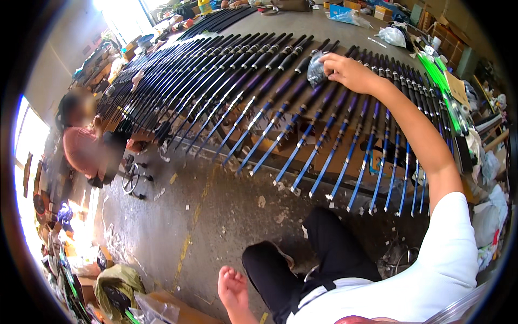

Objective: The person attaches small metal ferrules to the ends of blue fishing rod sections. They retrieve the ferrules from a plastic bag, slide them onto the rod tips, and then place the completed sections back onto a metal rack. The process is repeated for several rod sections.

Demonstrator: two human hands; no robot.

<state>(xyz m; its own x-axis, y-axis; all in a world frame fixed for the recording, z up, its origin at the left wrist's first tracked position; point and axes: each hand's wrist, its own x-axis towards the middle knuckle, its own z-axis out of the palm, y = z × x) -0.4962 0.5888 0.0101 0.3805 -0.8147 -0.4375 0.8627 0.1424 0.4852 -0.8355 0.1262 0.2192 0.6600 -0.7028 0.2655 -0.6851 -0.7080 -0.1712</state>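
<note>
A long row of fishing rods [280, 108] lies side by side across the table, black handles away from me and blue-purple shafts toward me. My right hand [348, 73] reaches over the handles right of the middle. Its fingers are closed on a small clear plastic bag [316, 70] of dark contents too small to make out, which hangs against the rods. Low in the view, above the floor and beside my knee, is my left hand [233, 286]. Its fingers curl loosely toward the palm, and nothing shows in them.
The grey table [345, 32] carries more black rods [221, 21] at its far side and a clear bag [392, 36] at the back right. Bright green rods [434, 75] lie at the right. A seated person [86, 143] is at the far left, near a wheeled chair base [131, 175].
</note>
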